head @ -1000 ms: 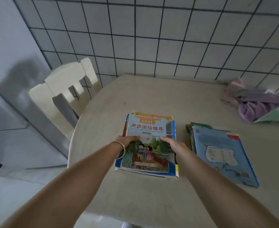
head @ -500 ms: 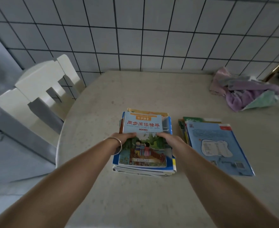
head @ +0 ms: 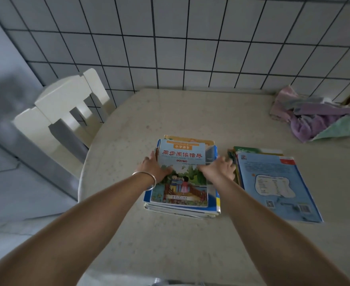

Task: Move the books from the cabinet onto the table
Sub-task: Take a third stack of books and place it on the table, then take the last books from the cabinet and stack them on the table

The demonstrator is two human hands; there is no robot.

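Observation:
A stack of books (head: 182,182) lies on the beige table (head: 170,244), topped by a light blue book with red Chinese characters and a drawing of two children. My left hand (head: 153,168), with a metal bangle on the wrist, grips the stack's left side, thumb on the cover. My right hand (head: 218,169) grips the right side the same way. The stack rests flat on the table. A second, lower pile of books (head: 273,182) lies just to the right, blue back cover up.
A cream wooden chair (head: 64,112) stands at the table's left edge. A crumpled pink, purple and green cloth (head: 318,118) lies at the far right. A tiled wall (head: 180,42) runs behind the table. The cabinet is not in view.
My view has shifted closer and further over the table. Both hands stay on the stack's sides, and the stack sits in the same spot beside the other pile.

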